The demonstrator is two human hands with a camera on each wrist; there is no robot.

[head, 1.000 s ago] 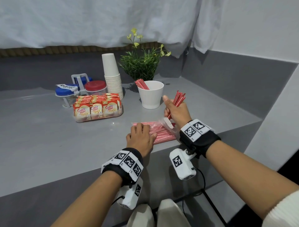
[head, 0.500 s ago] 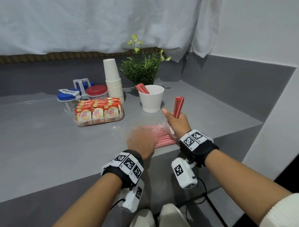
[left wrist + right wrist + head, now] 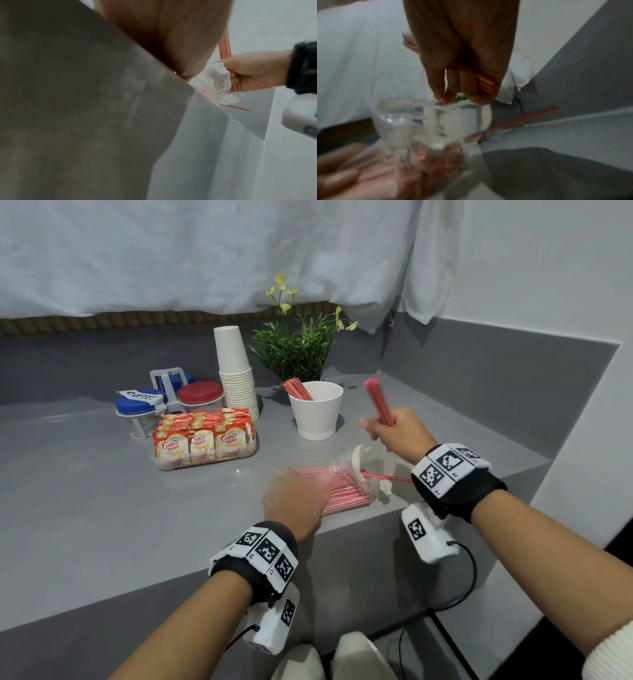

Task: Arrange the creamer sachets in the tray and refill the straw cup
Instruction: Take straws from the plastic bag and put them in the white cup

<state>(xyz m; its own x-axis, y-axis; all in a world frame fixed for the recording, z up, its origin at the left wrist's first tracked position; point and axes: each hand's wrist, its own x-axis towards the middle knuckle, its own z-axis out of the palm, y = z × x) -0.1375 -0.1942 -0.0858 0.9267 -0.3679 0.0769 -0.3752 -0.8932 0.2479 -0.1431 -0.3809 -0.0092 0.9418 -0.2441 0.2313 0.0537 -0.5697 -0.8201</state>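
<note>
My right hand (image 3: 394, 433) grips a bundle of red straws (image 3: 377, 400), held up and tilted to the right of the white straw cup (image 3: 317, 419). The bundle shows again as red straws (image 3: 485, 81) between my curled fingers. The cup holds a few red straws (image 3: 297, 388). My left hand (image 3: 296, 501) rests flat on the clear plastic bag of straws (image 3: 346, 491) near the counter's front edge. One loose straw (image 3: 390, 477) lies beside the bag. A clear tray (image 3: 205, 458) holds rows of creamer sachets (image 3: 202, 436).
Behind the tray stand a stack of white paper cups (image 3: 236, 371), blue-lidded (image 3: 140, 405) and red-lidded (image 3: 200, 393) jars in a rack, and a green potted plant (image 3: 294, 350). The grey counter (image 3: 85, 491) drops off just behind my wrists.
My right hand has lifted the straw bundle out of the bag and swung it up and to the right. My left hand has stayed on the bag.
</note>
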